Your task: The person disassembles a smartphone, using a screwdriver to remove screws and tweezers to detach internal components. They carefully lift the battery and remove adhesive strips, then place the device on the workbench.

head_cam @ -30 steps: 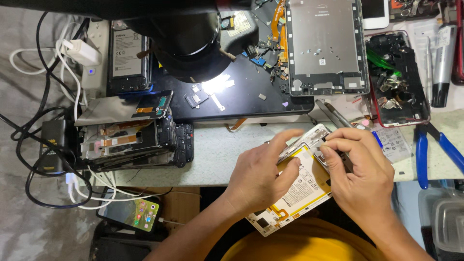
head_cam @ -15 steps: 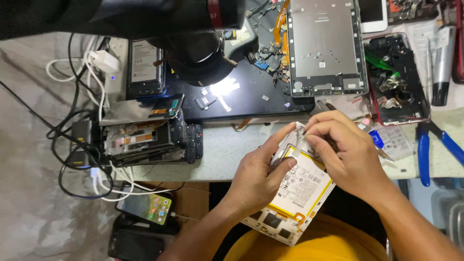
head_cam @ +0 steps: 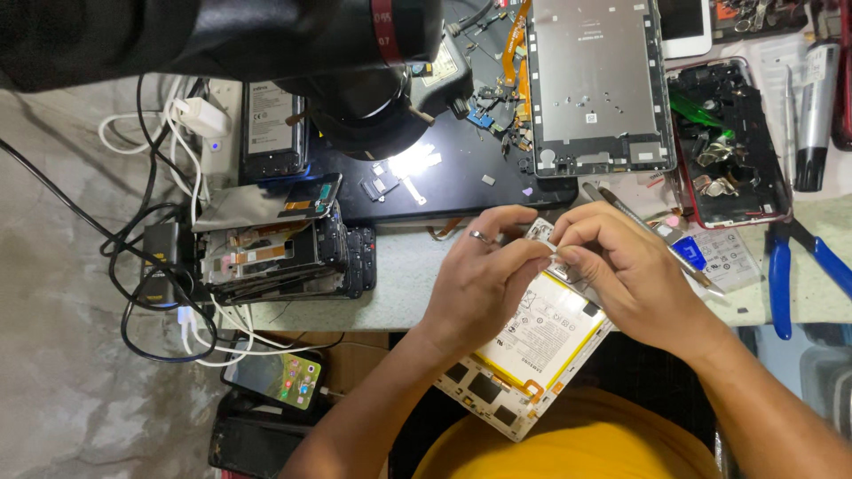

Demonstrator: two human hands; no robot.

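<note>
- Our bench [head_cam: 399,275] lies under and beyond both hands.
- The opened tablet [head_cam: 532,350], yellow battery showing, tilts beneath our hands over the bench edge.
- Our left hand [head_cam: 484,275] grips its upper end.
- Our right hand [head_cam: 626,270] pinches a small part there.
- Blue pliers [head_cam: 781,275] lie right of it.
</note>
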